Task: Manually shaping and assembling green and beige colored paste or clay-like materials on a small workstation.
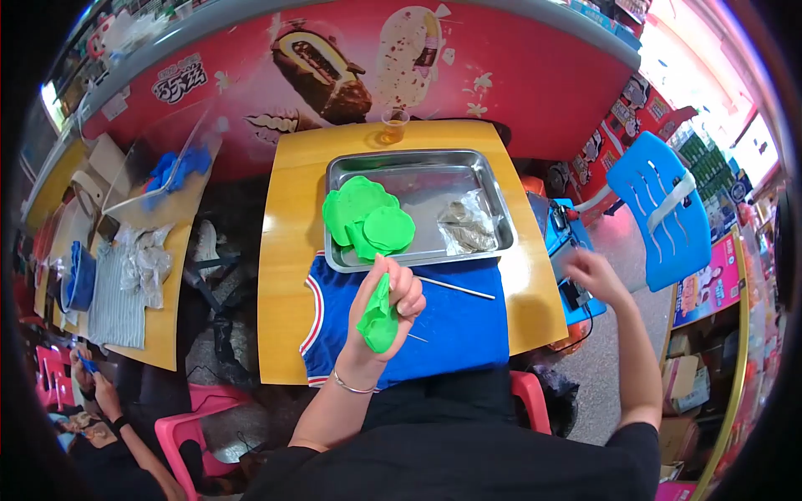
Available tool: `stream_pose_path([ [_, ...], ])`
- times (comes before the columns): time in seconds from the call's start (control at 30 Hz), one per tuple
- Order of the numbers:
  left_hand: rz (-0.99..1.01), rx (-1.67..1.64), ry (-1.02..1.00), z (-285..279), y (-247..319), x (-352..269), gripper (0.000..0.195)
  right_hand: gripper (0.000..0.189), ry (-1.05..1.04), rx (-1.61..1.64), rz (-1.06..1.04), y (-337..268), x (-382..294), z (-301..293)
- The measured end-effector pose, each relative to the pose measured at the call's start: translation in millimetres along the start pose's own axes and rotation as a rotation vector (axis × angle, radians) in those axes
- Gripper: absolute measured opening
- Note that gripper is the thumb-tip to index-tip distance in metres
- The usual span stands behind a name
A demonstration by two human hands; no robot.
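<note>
My left hand (388, 300), with a bracelet at its wrist, holds a folded bright green piece of thin material (379, 319) above the table's near part. My right hand (586, 269) is raised off the table's right edge, over a blue stool; whether it holds anything is unclear. Beyond my left hand, flat green rounded pieces (366, 219) lie overlapping in a metal tray (426, 155). A clear plastic bag with a brownish content (467, 225) lies at the tray's right. A thin pale stick (457, 288) and a fine needle-like rod (418, 337) rest on a blue jersey (451, 325).
A plastic cup of amber liquid (394, 125) stands behind the tray. Devices and a cable crowd the blue stool (579, 235) at right; a blue chair (661, 210) stands beyond. At left, a second table (163, 332) bears bags and cloth; another person's hands (97, 382) are nearby.
</note>
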State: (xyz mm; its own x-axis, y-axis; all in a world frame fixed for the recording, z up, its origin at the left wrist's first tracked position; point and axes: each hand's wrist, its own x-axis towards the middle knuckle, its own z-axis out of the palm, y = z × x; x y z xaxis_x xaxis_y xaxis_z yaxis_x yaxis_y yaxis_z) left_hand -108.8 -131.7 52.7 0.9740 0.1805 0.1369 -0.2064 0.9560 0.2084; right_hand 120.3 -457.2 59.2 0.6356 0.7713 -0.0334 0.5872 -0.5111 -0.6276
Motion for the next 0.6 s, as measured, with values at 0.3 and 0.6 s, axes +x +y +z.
stream_pose_path([
  [0.3, 0.256, 0.356, 0.059, 1.3, 14.6, -34.6, 0.037, 0.022, 0.081, -0.578, -0.356, -99.7, 198.9, 128.9],
  [0.6, 0.184, 0.439, 0.178, -11.0, 17.7, -34.5, 0.043, 0.029, -0.104, -0.291, -0.062, -63.6, 214.7, 109.2],
])
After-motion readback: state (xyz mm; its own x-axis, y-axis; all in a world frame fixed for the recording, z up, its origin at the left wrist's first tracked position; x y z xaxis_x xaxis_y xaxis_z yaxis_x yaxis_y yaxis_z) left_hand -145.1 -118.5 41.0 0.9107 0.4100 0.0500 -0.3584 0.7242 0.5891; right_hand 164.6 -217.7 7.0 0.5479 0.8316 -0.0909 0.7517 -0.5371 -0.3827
